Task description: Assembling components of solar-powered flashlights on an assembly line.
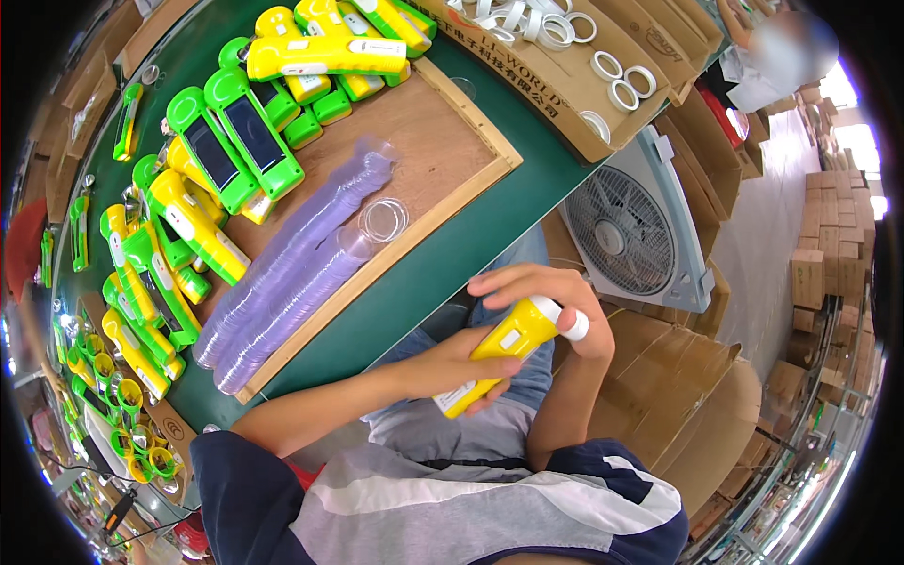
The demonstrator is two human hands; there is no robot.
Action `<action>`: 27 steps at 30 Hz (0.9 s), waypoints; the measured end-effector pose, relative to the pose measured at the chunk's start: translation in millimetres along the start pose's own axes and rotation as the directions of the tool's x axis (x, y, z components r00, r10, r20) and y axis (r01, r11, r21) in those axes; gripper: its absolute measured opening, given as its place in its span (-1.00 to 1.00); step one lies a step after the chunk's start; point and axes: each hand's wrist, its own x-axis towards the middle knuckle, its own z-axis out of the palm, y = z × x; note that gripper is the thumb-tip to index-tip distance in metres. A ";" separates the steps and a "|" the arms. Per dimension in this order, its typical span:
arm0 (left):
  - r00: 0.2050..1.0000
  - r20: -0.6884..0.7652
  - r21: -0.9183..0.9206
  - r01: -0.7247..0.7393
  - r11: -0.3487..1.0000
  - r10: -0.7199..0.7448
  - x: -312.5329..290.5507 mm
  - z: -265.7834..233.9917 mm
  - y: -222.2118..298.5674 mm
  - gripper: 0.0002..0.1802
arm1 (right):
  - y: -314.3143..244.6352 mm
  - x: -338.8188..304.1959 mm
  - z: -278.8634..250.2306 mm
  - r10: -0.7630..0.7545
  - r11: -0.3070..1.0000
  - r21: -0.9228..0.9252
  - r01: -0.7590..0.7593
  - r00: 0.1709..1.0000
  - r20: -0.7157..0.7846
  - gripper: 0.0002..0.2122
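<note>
Wrapped around the body of a yellow flashlight [508, 347] is my left hand [468, 369], closed on it above my lap. The flashlight tilts, its head up toward the right, with a white ring [546, 308] at that end. My right hand [563, 294] curves over the head, fingers bent around the white ring and one finger stretched past it. A white cover [574, 327] sits on its thumb tip. On the wooden-framed board [443, 122] lie two long stacks of thin clear discs [292, 240], with a few loose discs [383, 219] beside them.
Yellow and green flashlights [240, 132] pile up on the board's far left. A cardboard box [527, 71] of white rings stands on the green table [428, 287]. To the right are a box fan [621, 226] and an open carton [673, 377]. Another person [767, 71] is far right.
</note>
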 end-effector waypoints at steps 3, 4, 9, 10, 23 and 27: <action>0.970 0.215 -0.364 0.187 0.912 -0.113 -2.4 -4.9 0.9 -0.54 | 6.2 3.6 -3.2 -0.098 0.988 0.125 0.088 0.993 0.072 -0.51; 0.956 0.272 -0.438 0.226 0.870 -0.112 -2.8 -6.5 -0.2 -0.54 | 3.0 2.1 -1.3 0.021 0.995 0.096 -0.024 0.999 0.028 -0.59; 0.965 -0.241 0.022 0.117 0.993 -0.108 13.0 6.6 -5.7 -0.59 | 14.6 -6.4 6.1 0.699 0.610 -0.142 -0.779 0.614 -0.365 -0.57; 0.972 -0.221 0.040 0.093 0.995 -0.082 13.3 7.0 -5.0 -0.61 | 15.7 -9.7 2.6 0.685 0.681 -0.070 -0.729 0.668 -0.291 -0.55; 0.990 0.007 -0.052 -0.142 0.988 0.143 -4.2 -14.6 -3.8 -0.38 | -13.1 -4.1 19.2 0.165 0.818 0.565 -0.103 0.985 -0.059 -0.53; 0.966 -0.166 0.030 -0.195 0.980 0.197 4.4 -8.6 -7.3 -0.38 | -4.0 -3.2 17.6 0.402 0.779 0.572 -0.258 0.905 -0.140 -0.49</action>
